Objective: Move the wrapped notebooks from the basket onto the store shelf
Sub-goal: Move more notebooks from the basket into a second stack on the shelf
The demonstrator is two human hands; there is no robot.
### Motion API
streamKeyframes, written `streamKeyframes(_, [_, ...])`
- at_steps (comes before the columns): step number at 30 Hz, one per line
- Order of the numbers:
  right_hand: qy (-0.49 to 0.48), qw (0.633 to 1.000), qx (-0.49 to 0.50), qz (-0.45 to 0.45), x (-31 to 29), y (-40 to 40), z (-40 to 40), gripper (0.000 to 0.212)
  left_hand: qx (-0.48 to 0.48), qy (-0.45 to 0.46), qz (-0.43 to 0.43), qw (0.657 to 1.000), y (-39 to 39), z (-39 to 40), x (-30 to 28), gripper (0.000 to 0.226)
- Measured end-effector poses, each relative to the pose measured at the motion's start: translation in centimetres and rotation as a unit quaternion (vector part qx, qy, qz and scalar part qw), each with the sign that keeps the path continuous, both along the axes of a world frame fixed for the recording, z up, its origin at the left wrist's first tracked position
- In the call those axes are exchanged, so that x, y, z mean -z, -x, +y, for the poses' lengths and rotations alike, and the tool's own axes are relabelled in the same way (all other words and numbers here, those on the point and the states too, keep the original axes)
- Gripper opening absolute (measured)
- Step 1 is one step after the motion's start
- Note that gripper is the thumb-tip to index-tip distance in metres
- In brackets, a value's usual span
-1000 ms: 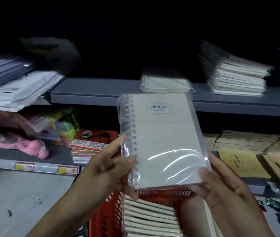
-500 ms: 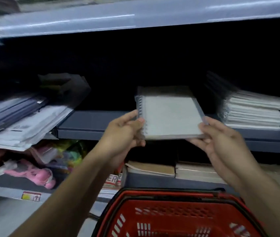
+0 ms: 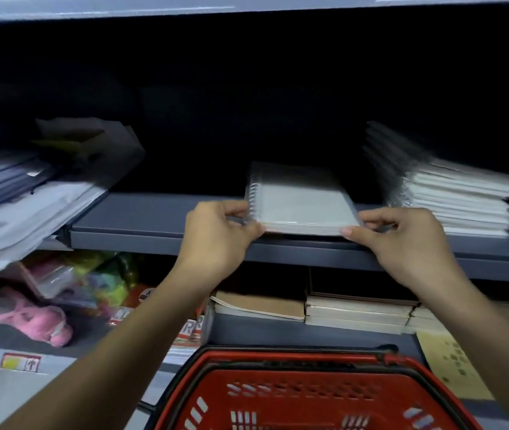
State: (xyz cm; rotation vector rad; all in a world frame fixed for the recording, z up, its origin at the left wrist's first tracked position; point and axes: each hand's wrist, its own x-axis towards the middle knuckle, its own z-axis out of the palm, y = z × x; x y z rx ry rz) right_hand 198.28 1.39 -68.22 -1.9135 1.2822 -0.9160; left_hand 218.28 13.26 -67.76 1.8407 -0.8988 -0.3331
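So there's this big grey store shelf (image 3: 160, 225) running across the whole wall, with a dark gap above it and another level underneath. Down front sits a red basket (image 3: 303, 395), only its rim and slotted wall showing, so can't tell what's in it. On the shelf to the right there's a tall stack of wrapped notebooks (image 3: 458, 197), kinda blurry. Off to the left, a messy pile of papers (image 3: 23, 209) hangs over the shelf edge, and below that a pink toy (image 3: 26, 318) lies on the lower level.

Right in the middle, one wrapped notebook (image 3: 303, 203) lies flat at the front edge of the shelf, spiral side on the left. The left hand (image 3: 216, 237) pinches its spiral corner with curled fingers, and the right hand (image 3: 402, 240) grips the opposite corner the same way, thumb under the edge.
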Motion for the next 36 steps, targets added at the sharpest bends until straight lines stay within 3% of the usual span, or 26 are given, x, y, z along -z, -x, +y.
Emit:
streamKeyframes(3, [-0.013, 0.997, 0.036, -0.067, 0.3, -1.2, -1.3, 0.013, -0.019, 0.003, -0.018, 1.000, -0.3, -1.6, 0.0, 0.044])
streamKeyframes(6, [-0.060, 0.992, 0.048, -0.096, 0.4, -2.4, -2.6, 0.008, -0.023, 0.009, 0.012, 1.000, -0.6, -2.9, 0.6, 0.041])
streamKeyframes(9, [-0.071, 0.990, 0.047, -0.116, 0.8, -2.8, -2.9, 0.013, -0.021, 0.031, 0.055, 0.998, -0.8, -3.5, 1.2, 0.037])
streamKeyframes(19, [-0.034, 0.991, 0.030, -0.129, 1.5, -1.5, -0.2, 0.048, -0.001, 0.078, 0.063, 0.995, 0.9, -2.0, 1.8, 0.055])
streamKeyframes(25, [-0.037, 0.995, -0.003, -0.093, 1.3, 4.3, 4.7, 0.056, -0.019, 0.079, 0.060, 0.995, 4.0, 3.1, 1.5, 0.054])
streamKeyframes(30, [-0.097, 0.994, -0.015, -0.057, 5.1, 9.8, 9.5, 0.034, -0.012, 0.070, 0.189, 0.979, 8.0, 9.1, 3.1, 0.041])
streamKeyframes(33, [-0.127, 0.991, -0.039, 0.019, 8.9, 12.9, 12.1, 0.009, 0.009, 0.027, 0.211, 0.977, 10.5, 12.2, 6.9, 0.034])
streamKeyframes(36, [-0.166, 0.976, -0.054, 0.132, 13.5, 14.7, 12.6, 0.010, 0.027, -0.050, 0.198, 0.979, 12.2, 14.3, 11.0, 0.029])
